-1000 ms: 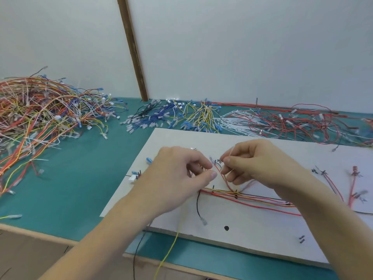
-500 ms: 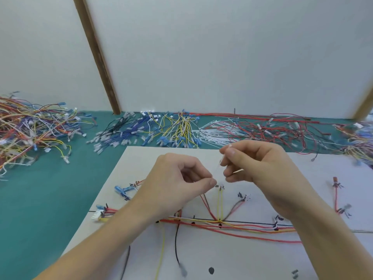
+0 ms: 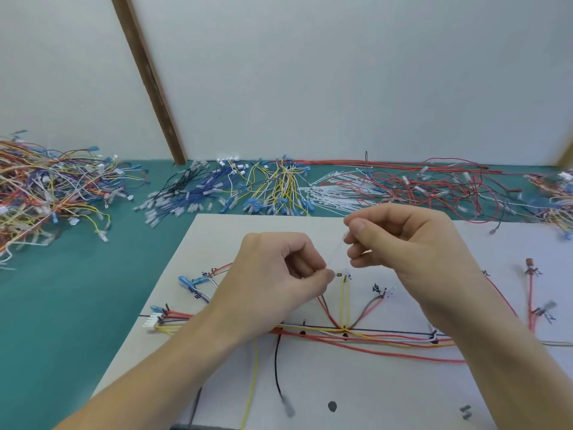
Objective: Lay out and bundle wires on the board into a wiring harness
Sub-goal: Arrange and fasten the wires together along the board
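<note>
Both hands pinch a thin, translucent cable tie [image 3: 336, 254] above the white board [image 3: 387, 392]. It slants from the left hand [image 3: 279, 283] up to the right hand [image 3: 403, 243], over smooth red and yellow wires [image 3: 366, 338].

Small black handwritten marks on the white board [image 3: 403, 398] beside the wire ends, e.g. one near the grey-red wire tip [image 3: 377, 288] and one near the yellow pair [image 3: 344, 276]. All too small and blurred to read. No other text, brand or number legible.

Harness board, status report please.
Both hands pinching a thin pale tie. Wires laid on board. Nothing blocking.
</note>
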